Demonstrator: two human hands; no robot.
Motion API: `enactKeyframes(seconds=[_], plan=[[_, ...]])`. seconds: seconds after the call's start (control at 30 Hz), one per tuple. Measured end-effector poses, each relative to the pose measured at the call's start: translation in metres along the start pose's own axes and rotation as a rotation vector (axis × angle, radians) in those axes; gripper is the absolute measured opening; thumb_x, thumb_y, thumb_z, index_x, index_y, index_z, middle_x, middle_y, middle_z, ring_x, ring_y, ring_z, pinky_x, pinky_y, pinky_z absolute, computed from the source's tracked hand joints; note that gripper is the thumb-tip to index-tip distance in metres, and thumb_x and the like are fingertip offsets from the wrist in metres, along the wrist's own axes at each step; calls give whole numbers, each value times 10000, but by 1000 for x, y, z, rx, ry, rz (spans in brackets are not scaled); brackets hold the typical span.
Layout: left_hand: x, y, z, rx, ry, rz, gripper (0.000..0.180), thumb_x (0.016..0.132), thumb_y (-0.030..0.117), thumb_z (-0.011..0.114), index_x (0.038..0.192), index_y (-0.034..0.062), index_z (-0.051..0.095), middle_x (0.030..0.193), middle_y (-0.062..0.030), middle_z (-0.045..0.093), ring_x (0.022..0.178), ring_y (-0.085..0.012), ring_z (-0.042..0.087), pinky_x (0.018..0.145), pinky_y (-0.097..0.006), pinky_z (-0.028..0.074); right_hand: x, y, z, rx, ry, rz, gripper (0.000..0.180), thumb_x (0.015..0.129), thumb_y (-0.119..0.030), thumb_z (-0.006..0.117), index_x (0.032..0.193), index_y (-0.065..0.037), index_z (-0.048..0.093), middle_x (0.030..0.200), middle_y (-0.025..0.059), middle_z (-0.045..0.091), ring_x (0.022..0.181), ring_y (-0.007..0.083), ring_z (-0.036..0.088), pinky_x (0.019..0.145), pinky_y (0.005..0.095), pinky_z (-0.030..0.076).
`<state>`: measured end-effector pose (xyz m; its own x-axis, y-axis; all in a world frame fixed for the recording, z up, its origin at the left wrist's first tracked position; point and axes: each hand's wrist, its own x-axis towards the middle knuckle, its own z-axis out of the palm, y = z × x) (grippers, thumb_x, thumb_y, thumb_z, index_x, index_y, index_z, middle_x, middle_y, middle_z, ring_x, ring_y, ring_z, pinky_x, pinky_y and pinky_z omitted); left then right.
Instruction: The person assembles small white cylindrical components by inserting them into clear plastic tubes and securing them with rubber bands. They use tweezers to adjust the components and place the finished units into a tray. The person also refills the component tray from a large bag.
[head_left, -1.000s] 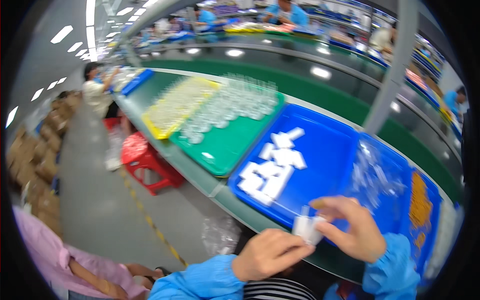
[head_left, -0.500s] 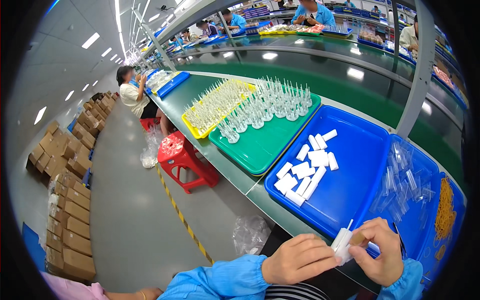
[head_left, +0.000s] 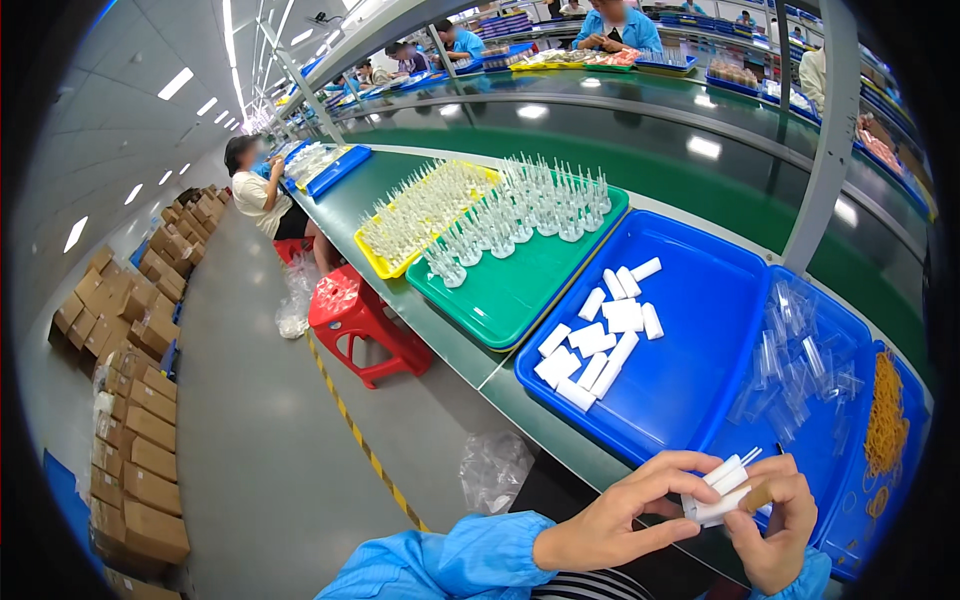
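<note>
My left hand [head_left: 635,510] and my right hand [head_left: 775,525] meet over the near edge of the table, both gripping a small cluster of white cylinders [head_left: 722,476]. Two thin white stems [head_left: 745,458] stick out of its upper end. A tan cover wraps a finger of my right hand. Fingertips hide part of the cluster. Beyond my hands, similar loose white cylinders [head_left: 624,317] lie in a blue tray [head_left: 690,290]. Clear plastic tubes [head_left: 790,395] fill another blue tray to the right, and yellow rubber bands [head_left: 887,415] lie at the far right.
A green tray [head_left: 490,312] holds upright clear pieces with thin stems; a yellow tray [head_left: 385,268] beside it holds more. A metal post [head_left: 825,150] rises behind the trays. Left of the table are a red stool [head_left: 360,320], a seated person [head_left: 262,190] and stacked cartons [head_left: 140,450].
Both hands have shifted a little to the right with the white cluster, which is now tilted further right. Two stems show where one was visible before. My left fingers have spread around the cluster.
</note>
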<state>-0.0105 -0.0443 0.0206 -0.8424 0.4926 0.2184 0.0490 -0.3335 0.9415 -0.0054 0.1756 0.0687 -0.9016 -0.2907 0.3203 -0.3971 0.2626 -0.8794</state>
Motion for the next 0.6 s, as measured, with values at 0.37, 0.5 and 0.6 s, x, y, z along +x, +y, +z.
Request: enactKeyframes(seconds=[0.37,0.5,0.6], plan=[[3,-17,13,506,140,353,543,862,-30,712,1362,52,518,1440,-206,464,1301,-383,516,1041,-420,492,4,-1,14,275,211,334,420,751,-177,786,1043,5,547,1014,95,589,935,146,604,867,286,463],[2,-16,12,503,143,337,552,857,-41,710,1366,48,515,1445,-211,453,1311,-378,505,1052,-422,488,0,11,9,229,108,328,383,732,-137,771,1035,1,582,1001,88,599,907,153,605,842,301,474],[4,-10,11,502,120,306,553,852,-41,715,1361,49,521,1449,-210,446,1317,-377,496,1054,-424,481,-3,17,8,201,80,280,356,718,-94,765,1024,-15,599,984,91,606,890,164,603,823,306,478]])
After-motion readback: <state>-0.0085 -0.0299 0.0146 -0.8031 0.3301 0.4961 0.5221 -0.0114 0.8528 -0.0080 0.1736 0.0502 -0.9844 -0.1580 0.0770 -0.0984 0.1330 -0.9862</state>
